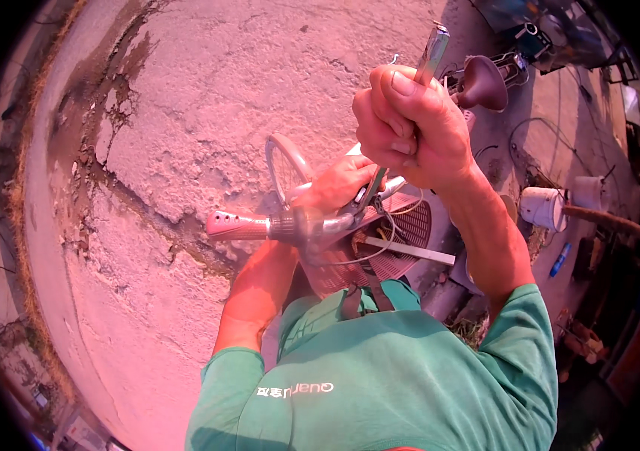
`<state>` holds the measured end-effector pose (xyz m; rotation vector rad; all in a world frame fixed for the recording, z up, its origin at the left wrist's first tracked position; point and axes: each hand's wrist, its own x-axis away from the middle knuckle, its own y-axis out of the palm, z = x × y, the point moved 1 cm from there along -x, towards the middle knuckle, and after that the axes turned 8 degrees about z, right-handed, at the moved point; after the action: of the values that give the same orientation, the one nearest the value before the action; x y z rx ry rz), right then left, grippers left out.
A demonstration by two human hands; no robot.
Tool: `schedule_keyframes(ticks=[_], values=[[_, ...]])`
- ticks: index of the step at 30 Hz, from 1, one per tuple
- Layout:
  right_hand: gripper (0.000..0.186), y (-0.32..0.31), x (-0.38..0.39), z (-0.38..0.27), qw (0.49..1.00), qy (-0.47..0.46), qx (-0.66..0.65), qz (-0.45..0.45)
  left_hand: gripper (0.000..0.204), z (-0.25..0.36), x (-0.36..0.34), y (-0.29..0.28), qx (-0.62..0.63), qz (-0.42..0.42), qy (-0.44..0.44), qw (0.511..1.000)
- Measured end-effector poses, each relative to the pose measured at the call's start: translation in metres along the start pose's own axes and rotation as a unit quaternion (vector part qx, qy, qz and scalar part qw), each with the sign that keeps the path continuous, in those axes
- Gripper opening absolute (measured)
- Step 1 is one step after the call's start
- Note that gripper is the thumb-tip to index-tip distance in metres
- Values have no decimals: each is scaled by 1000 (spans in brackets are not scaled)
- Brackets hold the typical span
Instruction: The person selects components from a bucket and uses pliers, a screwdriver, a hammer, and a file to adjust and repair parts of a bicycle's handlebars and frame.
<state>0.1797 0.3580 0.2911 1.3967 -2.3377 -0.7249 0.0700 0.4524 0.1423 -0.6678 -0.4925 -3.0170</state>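
Note:
My right hand [414,124] is closed in a fist round a long metal wrench [432,54]. The wrench slants down from above the fist to the middle of a bicycle handlebar [327,225]. By its lower end my left hand [339,184] lies over the bar with its fingers curled; what they grip is partly hidden. A pink handlebar grip [237,225] sticks out to the left. Beyond it part of a wheel [288,161] shows, and a brown woven basket [414,218] sits beside the handlebar.
A light flat bar [414,250] rests across the basket. A brown saddle [483,83] stands at the upper right. Farther right are a white bucket [543,209], a wooden pole [607,221] and a blue object [560,259]. Cracked concrete [185,98] spreads to the left.

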Motion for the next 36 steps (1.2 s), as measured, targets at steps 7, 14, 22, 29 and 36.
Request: schedule_keyframes(ticks=[7,14,22,29,36], values=[[42,17,50,7,994,-54,84,35,24,2,2,24,57,57,79,994],[42,9,102,16,978,-190,55,67,17,-37,-17,9,-1,117,142,983],[35,-11,151,39,954,-280,-1,105,24,-36,-2,23,83,212,79,970],[41,-30,177,60,928,-351,-74,103,29,-29,14,40,148,307,85,936],[41,-17,155,33,963,-254,19,91,31,-24,35,51,92,287,102,948]])
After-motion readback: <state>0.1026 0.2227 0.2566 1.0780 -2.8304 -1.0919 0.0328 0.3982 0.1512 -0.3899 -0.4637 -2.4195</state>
